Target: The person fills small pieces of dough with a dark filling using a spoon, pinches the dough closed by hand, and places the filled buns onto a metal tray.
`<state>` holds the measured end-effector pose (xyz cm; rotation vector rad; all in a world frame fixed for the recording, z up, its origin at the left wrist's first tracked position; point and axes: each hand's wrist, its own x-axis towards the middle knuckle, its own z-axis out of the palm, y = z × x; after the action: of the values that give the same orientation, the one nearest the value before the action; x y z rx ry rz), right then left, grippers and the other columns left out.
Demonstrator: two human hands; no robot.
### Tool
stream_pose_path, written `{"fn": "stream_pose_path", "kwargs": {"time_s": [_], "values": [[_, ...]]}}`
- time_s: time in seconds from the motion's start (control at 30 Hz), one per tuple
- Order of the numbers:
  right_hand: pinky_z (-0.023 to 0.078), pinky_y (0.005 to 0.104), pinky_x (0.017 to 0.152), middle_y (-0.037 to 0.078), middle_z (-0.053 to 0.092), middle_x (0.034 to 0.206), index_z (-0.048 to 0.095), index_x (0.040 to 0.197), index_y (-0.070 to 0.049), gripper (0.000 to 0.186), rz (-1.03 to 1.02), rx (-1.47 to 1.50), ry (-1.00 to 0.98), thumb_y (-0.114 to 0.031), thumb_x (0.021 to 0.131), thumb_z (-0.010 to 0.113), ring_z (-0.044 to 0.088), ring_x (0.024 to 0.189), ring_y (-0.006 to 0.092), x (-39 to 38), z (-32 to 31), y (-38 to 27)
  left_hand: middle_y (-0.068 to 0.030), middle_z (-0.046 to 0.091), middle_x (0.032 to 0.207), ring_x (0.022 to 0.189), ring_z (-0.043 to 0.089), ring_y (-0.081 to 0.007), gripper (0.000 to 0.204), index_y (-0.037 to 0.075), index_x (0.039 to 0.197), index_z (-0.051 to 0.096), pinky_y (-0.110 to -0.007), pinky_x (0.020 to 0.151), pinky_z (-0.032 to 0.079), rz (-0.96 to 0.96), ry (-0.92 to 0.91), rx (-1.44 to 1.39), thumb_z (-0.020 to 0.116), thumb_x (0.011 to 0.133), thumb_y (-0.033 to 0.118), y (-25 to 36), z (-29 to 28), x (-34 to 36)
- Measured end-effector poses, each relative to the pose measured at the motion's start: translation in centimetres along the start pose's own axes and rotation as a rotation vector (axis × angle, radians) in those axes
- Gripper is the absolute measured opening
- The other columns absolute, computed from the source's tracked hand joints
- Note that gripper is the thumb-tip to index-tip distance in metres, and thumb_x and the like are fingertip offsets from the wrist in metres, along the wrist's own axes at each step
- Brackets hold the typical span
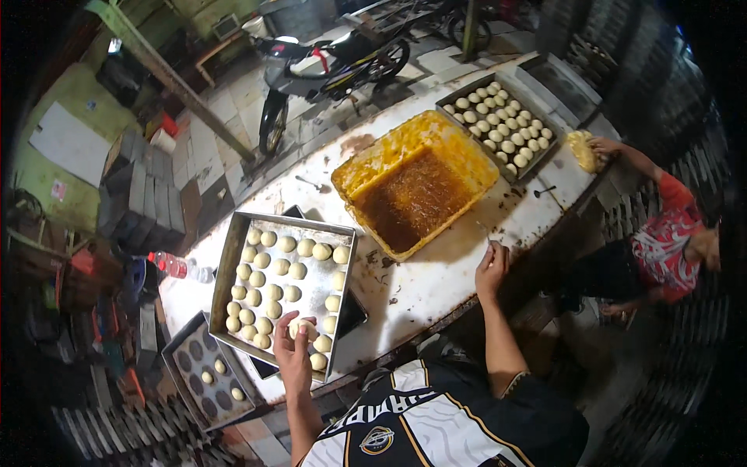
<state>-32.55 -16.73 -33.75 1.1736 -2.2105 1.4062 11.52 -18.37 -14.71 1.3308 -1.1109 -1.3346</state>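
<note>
The left hand has its fingers closed around a dough ball over the near part of a tray, likely light, soft and easily dented, so best cupped gently round its sides, while the right hand curls near the tub, its grip unclear.

cream dough balls, orange-brown paste, grey tray, white tabletop

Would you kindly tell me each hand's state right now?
Left hand: holding a pale dough ball.
Right hand: curled; whether it holds anything cannot be told.
</note>
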Motion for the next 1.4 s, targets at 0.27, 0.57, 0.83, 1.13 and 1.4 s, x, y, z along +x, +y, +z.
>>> {"fn": "stream_pose_path", "kwargs": {"time_s": [0.27, 0.57, 0.83, 1.13, 1.4], "values": [[0.058, 0.0438, 0.076, 0.017, 0.071, 0.1, 0.071, 0.107, -0.002, 0.018, -0.478, -0.082, -0.826, -0.005, 0.091, 0.063, 0.071, 0.092, 0.0375, 18.0, 4.4, -13.9, -0.0108, 0.068, 0.118, 0.104, 0.064, -0.0157, 0.03, 0.001, 0.124, 0.062, -0.031, 0.093, 0.051, 0.01, 0.181, -0.003, 0.068, 0.102, 0.02, -0.1, 2.6, -1.0], [0.061, 0.0445, 0.074, 0.017, 0.074, 0.089, 0.075, 0.082, -0.005, 0.006, -0.963, -0.354, -1.097, -0.006, 0.081, 0.069, 0.075, 0.084, 0.034, 17.5, 17.2, -10.7, -0.0131, 0.069, 0.119, 0.1, 0.067, -0.0165, 0.037, 0.001, 0.132, 0.057, -0.028, 0.085, 0.058, 0.018, 0.361, -0.038, 0.065, 0.105, 0.024, -2.2, 3.3, -3.6], [0.062, 0.0452, 0.076, 0.019, 0.076, 0.09, 0.077, 0.086, -0.004, 0.011, -0.993, -0.398, -1.193, -0.007, 0.083, 0.068, 0.076, 0.088, 0.0347, 17.2, 19.3, -9.7, -0.0126, 0.069, 0.115, 0.101, 0.064, -0.0155, 0.035, 0.001, 0.131, 0.058, -0.028, 0.089, 0.054, 0.044, 0.445, -0.038, 0.065, 0.104, 0.023, -3.3, 2.2, -5.1], [0.059, 0.0504, 0.085, 0.022, 0.075, 0.102, 0.078, 0.1, -0.005, 0.022, -0.801, -0.479, -1.411, -0.012, 0.083, 0.066, 0.073, 0.098, 0.0397, 19.3, 18.0, -11.8, -0.0098, 0.066, 0.115, 0.102, 0.063, -0.0161, 0.028, 0.001, 0.128, 0.062, -0.03, 0.091, 0.052, 0.01, 0.48, -0.123, 0.06, 0.107, 0.018, -2.8, 3.0, -4.4], [0.059, 0.0424, 0.085, 0.017, 0.077, 0.097, 0.081, 0.105, -0.008, 0.028, -0.481, 0.023, -1.504, -0.022, 0.082, 0.073, 0.075, 0.092, 0.0309, 22.4, 15.3, -7.8, -0.0056, 0.068, 0.103, 0.086, 0.065, -0.0118, 0.036, 0.002, 0.128, 0.062, -0.027, 0.078, 0.054, 0.001, 0.14, 0.1, 0.073, 0.098, 0.018, -0.3, 9.7, 0.8]]}}
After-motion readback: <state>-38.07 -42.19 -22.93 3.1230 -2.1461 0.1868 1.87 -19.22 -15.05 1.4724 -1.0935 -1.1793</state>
